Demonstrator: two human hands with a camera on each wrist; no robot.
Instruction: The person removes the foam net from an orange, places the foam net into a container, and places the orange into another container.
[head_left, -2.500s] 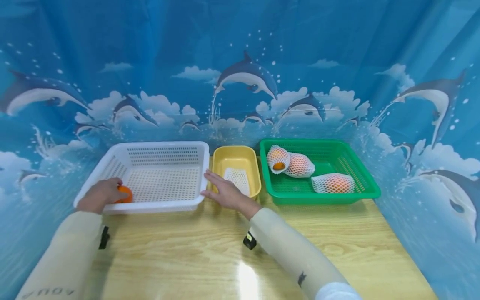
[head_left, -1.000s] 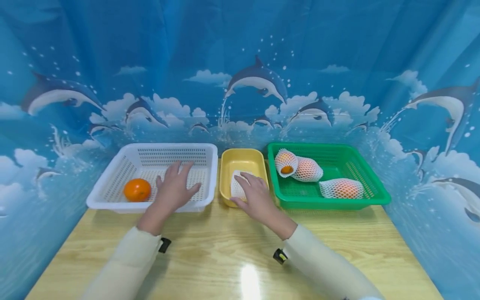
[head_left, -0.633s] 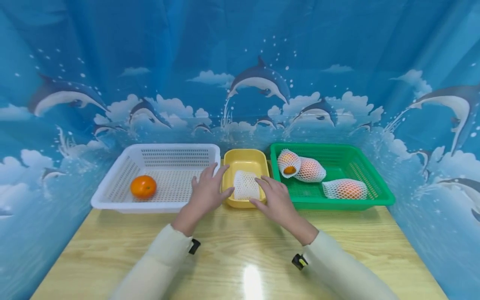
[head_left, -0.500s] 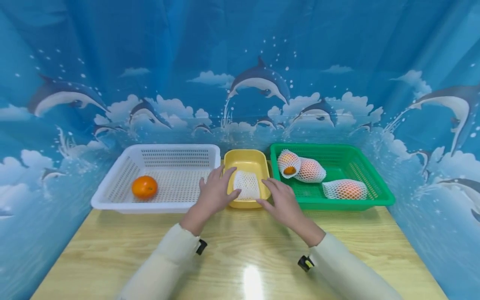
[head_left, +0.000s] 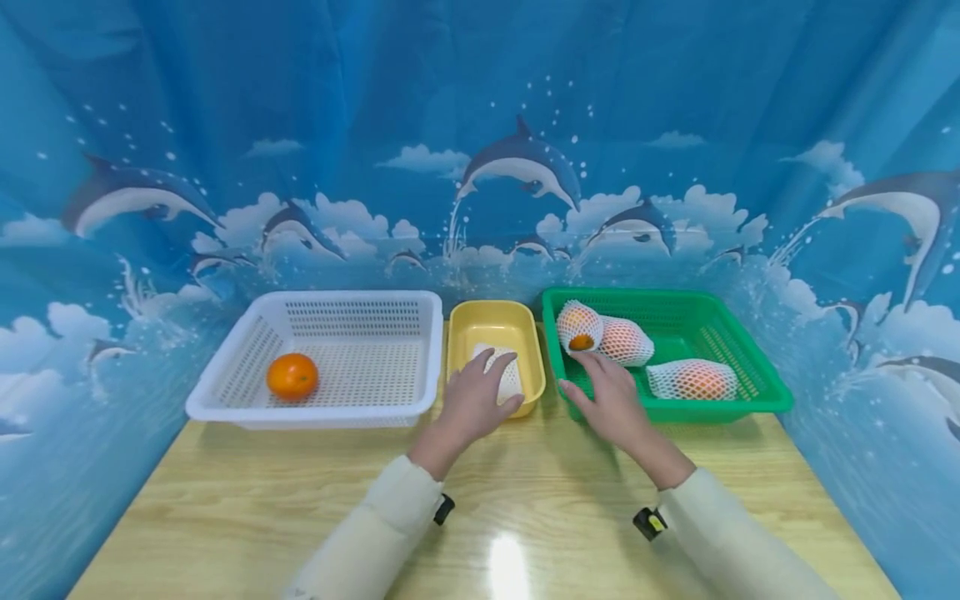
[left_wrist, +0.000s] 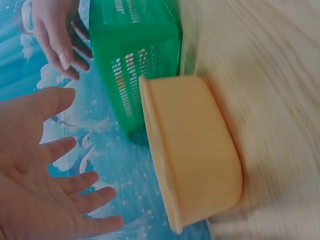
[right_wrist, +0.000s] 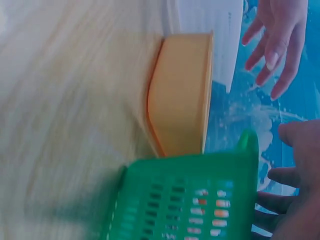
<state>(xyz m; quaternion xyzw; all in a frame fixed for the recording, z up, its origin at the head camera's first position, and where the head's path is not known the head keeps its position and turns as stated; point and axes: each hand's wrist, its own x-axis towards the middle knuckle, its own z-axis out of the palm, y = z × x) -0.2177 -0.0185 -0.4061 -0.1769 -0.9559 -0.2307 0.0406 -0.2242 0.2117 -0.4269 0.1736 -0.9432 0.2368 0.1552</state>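
My left hand (head_left: 468,404) hovers over the front of the yellow tray (head_left: 486,315), its fingers spread and holding nothing. White foam netting (head_left: 510,382) in that tray is partly hidden by the hand. My right hand (head_left: 613,404) is above the left front corner of the green basket (head_left: 686,410), fingers loosely bent and nothing in them. Its fingertips are nearest to a net-wrapped orange fruit (head_left: 579,323); whether they touch it I cannot tell. Beside that lie a second netted fruit (head_left: 627,342) and, further right, a third netted fruit (head_left: 693,380).
A bare orange (head_left: 292,377) sits at the left front inside the white basket (head_left: 300,415). All three containers stand in a row at the back of the wooden table (head_left: 315,492). Behind them hangs a blue dolphin-print curtain (head_left: 390,100).
After letting go of the orange in the white basket, my left hand has moved right to over the yellow tray. My right hand has shifted right from the white basket's edge, past the tray, to the green basket.
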